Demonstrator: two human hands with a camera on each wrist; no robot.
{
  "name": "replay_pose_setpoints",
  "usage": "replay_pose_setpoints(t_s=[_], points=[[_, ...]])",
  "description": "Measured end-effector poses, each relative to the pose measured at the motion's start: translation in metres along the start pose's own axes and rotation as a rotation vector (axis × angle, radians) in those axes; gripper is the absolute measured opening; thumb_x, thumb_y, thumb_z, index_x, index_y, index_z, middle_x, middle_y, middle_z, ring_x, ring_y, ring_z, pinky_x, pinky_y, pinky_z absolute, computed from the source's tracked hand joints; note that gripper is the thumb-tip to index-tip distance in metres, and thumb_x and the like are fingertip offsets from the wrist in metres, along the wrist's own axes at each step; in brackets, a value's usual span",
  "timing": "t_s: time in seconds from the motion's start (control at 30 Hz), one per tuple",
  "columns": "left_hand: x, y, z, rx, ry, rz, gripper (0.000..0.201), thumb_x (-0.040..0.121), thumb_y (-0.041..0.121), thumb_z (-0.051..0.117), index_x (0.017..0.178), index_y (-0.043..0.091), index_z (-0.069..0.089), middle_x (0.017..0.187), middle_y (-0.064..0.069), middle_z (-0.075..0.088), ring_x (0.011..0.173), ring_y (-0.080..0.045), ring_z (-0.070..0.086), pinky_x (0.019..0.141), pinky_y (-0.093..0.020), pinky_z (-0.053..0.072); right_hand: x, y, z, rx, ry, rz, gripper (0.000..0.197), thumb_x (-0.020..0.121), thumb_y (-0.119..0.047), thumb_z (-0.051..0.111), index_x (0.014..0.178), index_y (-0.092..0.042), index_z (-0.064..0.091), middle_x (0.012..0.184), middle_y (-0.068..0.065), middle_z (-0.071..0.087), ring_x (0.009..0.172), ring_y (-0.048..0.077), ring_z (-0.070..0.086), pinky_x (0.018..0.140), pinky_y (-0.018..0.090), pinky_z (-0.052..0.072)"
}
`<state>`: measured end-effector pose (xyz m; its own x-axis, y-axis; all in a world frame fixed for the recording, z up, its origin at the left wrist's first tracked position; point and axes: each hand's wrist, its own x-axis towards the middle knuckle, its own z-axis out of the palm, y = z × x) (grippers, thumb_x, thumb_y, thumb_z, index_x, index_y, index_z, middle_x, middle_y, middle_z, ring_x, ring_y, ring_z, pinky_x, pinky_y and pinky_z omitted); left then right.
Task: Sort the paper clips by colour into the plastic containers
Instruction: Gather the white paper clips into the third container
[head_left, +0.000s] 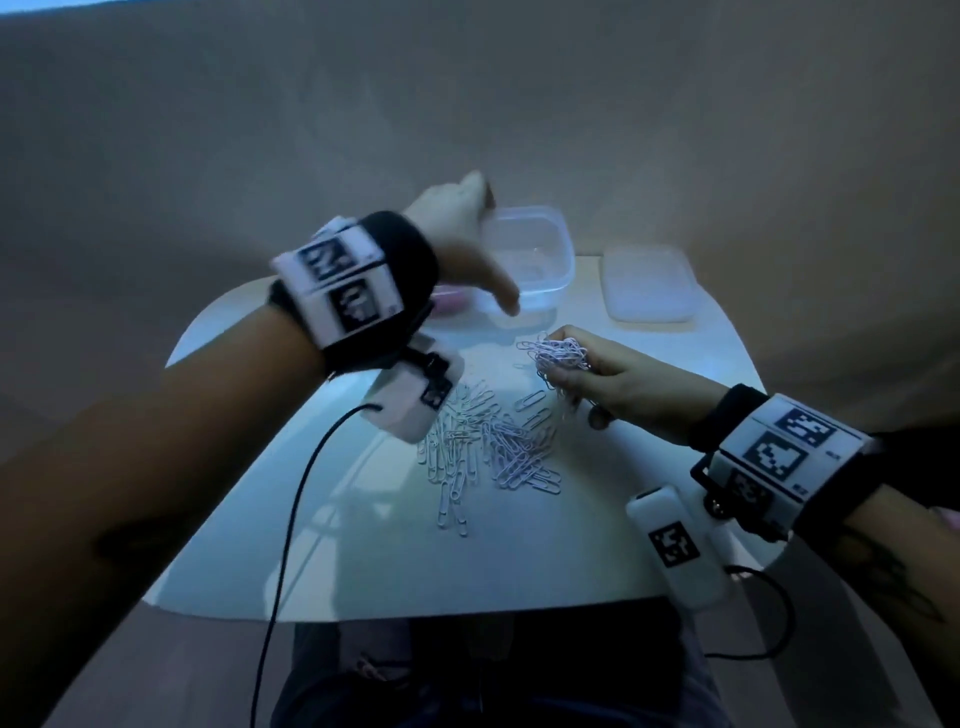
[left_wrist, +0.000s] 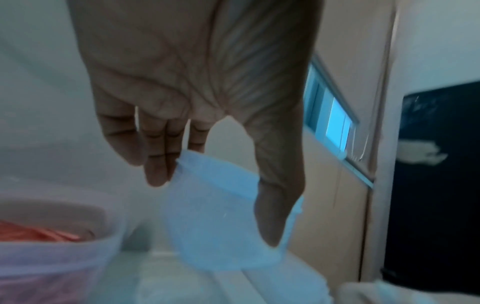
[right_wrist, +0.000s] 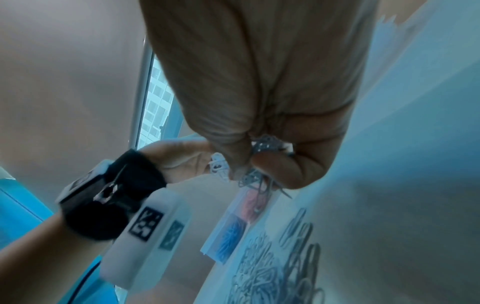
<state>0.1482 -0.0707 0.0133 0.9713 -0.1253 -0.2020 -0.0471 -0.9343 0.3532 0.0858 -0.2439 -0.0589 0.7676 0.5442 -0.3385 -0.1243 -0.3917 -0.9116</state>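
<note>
My left hand (head_left: 488, 244) grips the near-left wall of an empty clear plastic container (head_left: 535, 254) at the back of the table. In the left wrist view the thumb lies against one side of the container (left_wrist: 218, 226) and the fingers (left_wrist: 155, 164) against the other, and the container looks tilted. My right hand (head_left: 571, 364) holds a bunch of pale paper clips (head_left: 550, 348) just in front of it; the right wrist view shows the bunch (right_wrist: 265, 146) squeezed in the fist. A pile of pale clips (head_left: 483, 447) lies mid-table.
A clear lid (head_left: 649, 286) lies at the back right. Left of the empty container stands one with red clips (left_wrist: 49, 236), mostly hidden behind my left wrist in the head view. A container of blue clips (right_wrist: 228, 238) stands beside it. The white table (head_left: 363, 561) ends near my lap.
</note>
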Motion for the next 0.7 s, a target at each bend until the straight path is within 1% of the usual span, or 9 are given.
replay_pose_setpoints(t_s=[0.07, 0.17, 0.2, 0.27, 0.33, 0.47, 0.53, 0.63, 0.7], points=[[-0.026, -0.015, 0.000, 0.014, 0.018, 0.000, 0.084, 0.055, 0.031, 0.088, 0.121, 0.007, 0.041, 0.117, -0.010, 0.053, 0.100, -0.022, 0.047, 0.075, -0.027, 0.035, 0.000, -0.007, 0.000, -0.003, -0.005, -0.012, 0.013, 0.098, -0.015, 0.040, 0.088, -0.022, 0.044, 0.076, -0.001, 0.040, 0.066, 0.006, 0.042, 0.048, 0.014, 0.036], [-0.061, -0.028, 0.010, 0.094, 0.063, 0.032, 0.082, 0.054, 0.030, 0.086, 0.118, 0.011, 0.040, 0.100, -0.003, 0.051, 0.090, -0.021, 0.046, 0.073, -0.031, 0.040, -0.003, -0.018, 0.004, 0.005, -0.025, -0.052, 0.015, 0.097, -0.014, 0.040, 0.085, -0.022, 0.044, 0.074, -0.004, 0.040, 0.063, 0.003, 0.039, 0.048, 0.012, 0.036], [-0.067, -0.031, 0.014, 0.105, 0.083, 0.037, 0.080, 0.054, 0.029, 0.085, 0.118, 0.013, 0.040, 0.099, -0.002, 0.051, 0.089, -0.022, 0.047, 0.073, -0.032, 0.042, -0.005, -0.020, 0.007, 0.016, -0.039, -0.056, 0.016, 0.097, -0.015, 0.040, 0.084, -0.023, 0.045, 0.073, -0.006, 0.041, 0.061, 0.001, 0.040, 0.048, 0.012, 0.035], [-0.071, -0.036, 0.019, 0.078, 0.107, 0.037, 0.079, 0.053, 0.030, 0.085, 0.116, 0.012, 0.040, 0.104, -0.005, 0.056, 0.091, -0.024, 0.050, 0.076, -0.038, 0.047, -0.008, -0.020, 0.012, 0.067, -0.062, -0.037, 0.017, 0.096, -0.015, 0.040, 0.083, -0.024, 0.045, 0.073, -0.007, 0.043, 0.059, -0.002, 0.041, 0.047, 0.011, 0.035], [-0.072, -0.043, 0.022, 0.017, 0.112, 0.022, 0.080, 0.051, 0.032, 0.086, 0.114, 0.010, 0.042, 0.104, -0.007, 0.058, 0.090, -0.025, 0.050, 0.078, -0.042, 0.048, -0.009, -0.017, 0.016, 0.118, -0.063, -0.006, 0.015, 0.096, -0.015, 0.041, 0.084, -0.023, 0.045, 0.075, -0.007, 0.044, 0.059, -0.002, 0.043, 0.046, 0.010, 0.035], [-0.072, -0.057, 0.027, -0.050, 0.094, -0.020, 0.084, 0.050, 0.033, 0.087, 0.117, 0.011, 0.041, 0.111, -0.005, 0.057, 0.100, -0.023, 0.051, 0.083, -0.040, 0.047, -0.007, -0.013, 0.018, 0.175, -0.041, 0.036, 0.012, 0.095, -0.015, 0.042, 0.086, -0.023, 0.045, 0.076, -0.004, 0.044, 0.059, -0.002, 0.044, 0.046, 0.010, 0.035], [-0.072, -0.059, 0.028, -0.032, 0.095, -0.029, 0.086, 0.050, 0.034, 0.087, 0.118, 0.011, 0.041, 0.113, -0.004, 0.056, 0.100, -0.022, 0.050, 0.084, -0.040, 0.047, -0.005, -0.017, 0.017, 0.180, -0.027, 0.042, 0.013, 0.095, -0.016, 0.042, 0.086, -0.024, 0.046, 0.078, -0.004, 0.043, 0.061, 0.000, 0.043, 0.046, 0.010, 0.035], [-0.072, -0.057, 0.031, -0.020, 0.078, -0.021, 0.087, 0.052, 0.033, 0.087, 0.122, 0.011, 0.040, 0.118, -0.003, 0.054, 0.097, -0.019, 0.047, 0.084, -0.038, 0.046, 0.001, -0.036, 0.017, 0.150, -0.002, 0.014, 0.012, 0.096, -0.017, 0.041, 0.087, -0.024, 0.046, 0.078, -0.005, 0.043, 0.064, 0.002, 0.041, 0.045, 0.009, 0.036], [-0.074, -0.053, 0.034, -0.017, 0.072, 0.004, 0.088, 0.053, 0.032, 0.087, 0.124, 0.011, 0.040, 0.123, -0.004, 0.053, 0.102, -0.021, 0.049, 0.086, -0.038, 0.046, 0.010, -0.051, 0.020, -0.002, -0.013, -0.002, 0.012, 0.096, -0.019, 0.043, 0.086, -0.025, 0.046, 0.076, -0.006, 0.044, 0.064, 0.003, 0.042, 0.046, 0.011, 0.037]])
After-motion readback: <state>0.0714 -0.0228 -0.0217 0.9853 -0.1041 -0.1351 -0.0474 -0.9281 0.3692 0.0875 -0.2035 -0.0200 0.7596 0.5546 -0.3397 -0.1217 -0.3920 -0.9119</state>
